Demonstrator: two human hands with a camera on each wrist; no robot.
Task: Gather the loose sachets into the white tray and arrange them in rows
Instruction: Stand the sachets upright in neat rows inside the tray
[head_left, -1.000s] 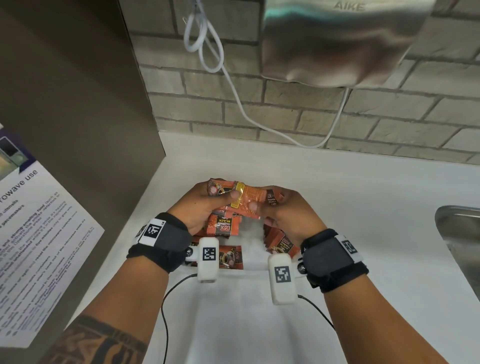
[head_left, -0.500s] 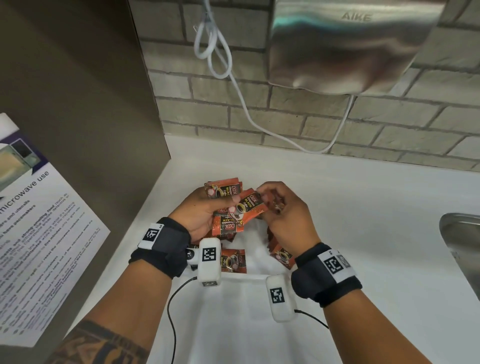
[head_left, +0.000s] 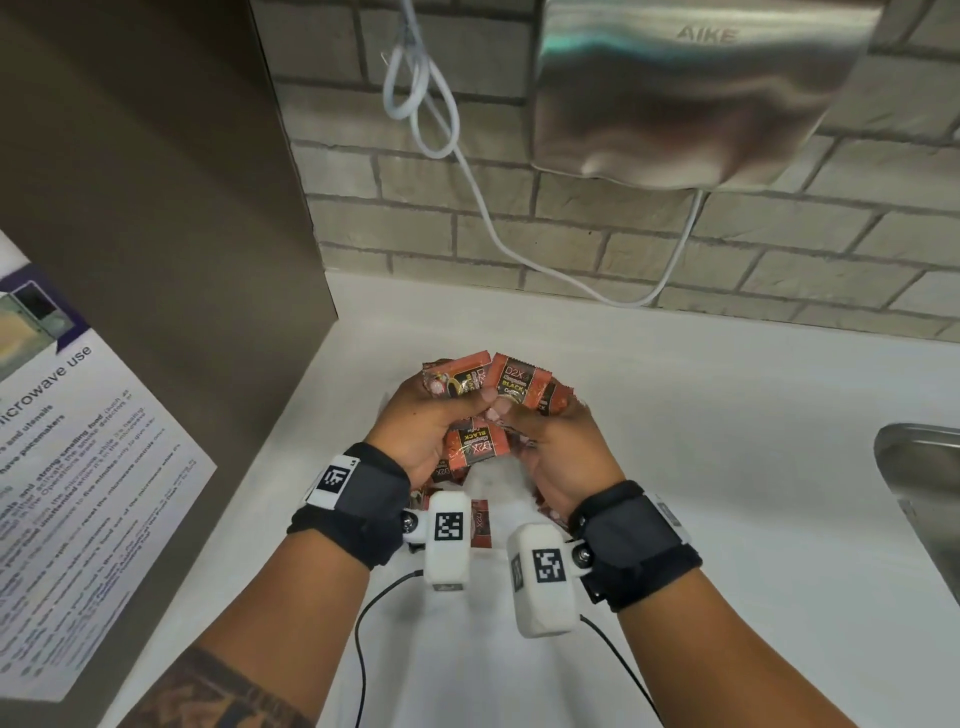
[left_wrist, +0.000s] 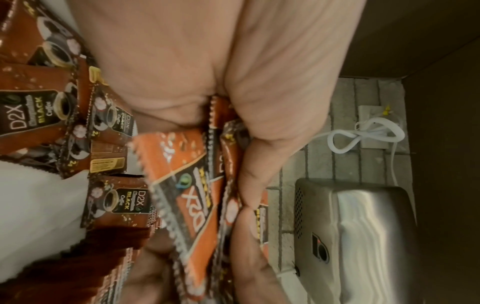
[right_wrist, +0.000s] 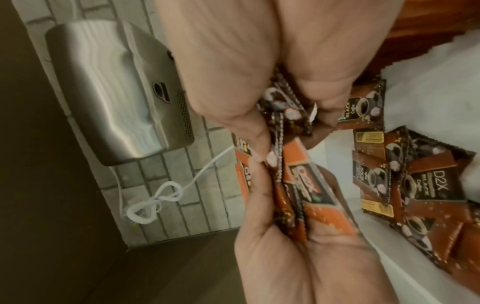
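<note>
Orange-and-black D2X coffee sachets (head_left: 519, 387) stand as a bunch held between both hands above the white tray (head_left: 496, 480). My left hand (head_left: 434, 415) grips the left side of the bunch (left_wrist: 192, 185), thumb on top. My right hand (head_left: 545, 431) pinches the right side (right_wrist: 293, 185), its thumb meeting the left thumb. Loose sachets (left_wrist: 116, 203) lie flat in the tray beneath the hands (right_wrist: 426, 185). My wrists and the wrist cameras hide much of the tray in the head view.
White counter (head_left: 727, 415) runs to a brick wall (head_left: 779, 249) with a steel hand dryer (head_left: 685, 88) and a looped white cord (head_left: 421, 104). A brown cabinet side (head_left: 156, 234) with a printed notice (head_left: 78, 467) stands left. A steel sink (head_left: 924, 493) is at right.
Both hands have drawn close together and squared the sachets into one upright bunch; the sachet held slantwise between them earlier now stands with the others.
</note>
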